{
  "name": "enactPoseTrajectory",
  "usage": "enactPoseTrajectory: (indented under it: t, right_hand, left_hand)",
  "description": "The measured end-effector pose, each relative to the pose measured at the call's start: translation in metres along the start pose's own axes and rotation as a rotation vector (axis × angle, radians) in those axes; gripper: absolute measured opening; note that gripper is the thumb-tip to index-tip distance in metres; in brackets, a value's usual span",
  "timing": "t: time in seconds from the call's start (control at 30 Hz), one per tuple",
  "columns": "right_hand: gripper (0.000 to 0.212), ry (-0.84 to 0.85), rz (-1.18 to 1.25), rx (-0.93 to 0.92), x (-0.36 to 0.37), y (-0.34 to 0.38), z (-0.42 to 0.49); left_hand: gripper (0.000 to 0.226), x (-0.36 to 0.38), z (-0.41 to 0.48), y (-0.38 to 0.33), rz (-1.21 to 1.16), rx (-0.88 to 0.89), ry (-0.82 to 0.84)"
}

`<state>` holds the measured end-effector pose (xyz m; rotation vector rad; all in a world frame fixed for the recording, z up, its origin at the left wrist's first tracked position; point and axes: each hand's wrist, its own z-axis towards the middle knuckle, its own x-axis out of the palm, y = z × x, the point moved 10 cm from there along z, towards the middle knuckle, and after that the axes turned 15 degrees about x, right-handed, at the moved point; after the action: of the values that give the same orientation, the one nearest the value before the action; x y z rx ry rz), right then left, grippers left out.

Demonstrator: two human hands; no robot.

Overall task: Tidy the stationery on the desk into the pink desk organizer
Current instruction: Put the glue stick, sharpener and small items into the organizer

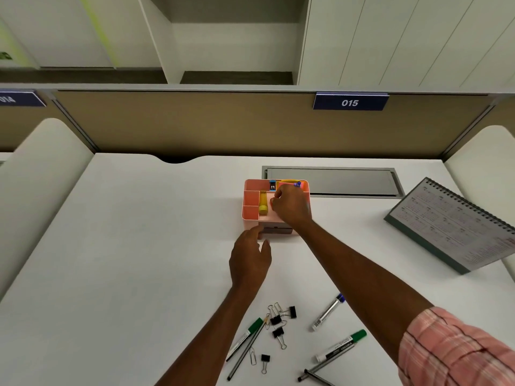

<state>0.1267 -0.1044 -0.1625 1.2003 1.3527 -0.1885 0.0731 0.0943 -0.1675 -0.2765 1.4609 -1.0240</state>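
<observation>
Hovering right hand [291, 206] over pink organizer [250, 213], left hand [249, 259] at front edge.

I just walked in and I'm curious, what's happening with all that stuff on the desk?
A person is tidying stationery into the pink organizer. The right hand is over its compartments, beside a yellow tube already inside; whether it holds anything is hidden. The left hand is at the organizer's front. Markers, pens and binder clips lie on the desk, not yet put away.
</observation>
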Motion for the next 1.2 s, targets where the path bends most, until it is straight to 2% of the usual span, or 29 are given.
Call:
enactPoseTrajectory:
  t: [0.37, 0.83, 0.97, 1.2]
  right_hand:
    - [0.025, -0.054, 0.085, 0.023, 0.004, 0.007, 0.004]
    - [0.022, -0.074, 0.125, 0.013, -0.009, 0.007, -0.005]
    - [0.021, -0.103, 0.181, -0.044, -0.022, 0.0, -0.028]
    - [0.009, 0.059, 0.313, -0.053, -0.009, -0.06, -0.098]
  left_hand:
    - [0.028, -0.007, -0.016, 0.017, -0.03, 0.013, 0.007]
    - [0.028, -0.014, -0.026, 0.031, -0.016, 0.0, 0.024]
    - [0.027, -0.016, -0.036, 0.039, -0.034, -0.012, 0.023]
    - [0.022, 0.002, -0.066, 0.033, -0.105, -0.027, 0.073]
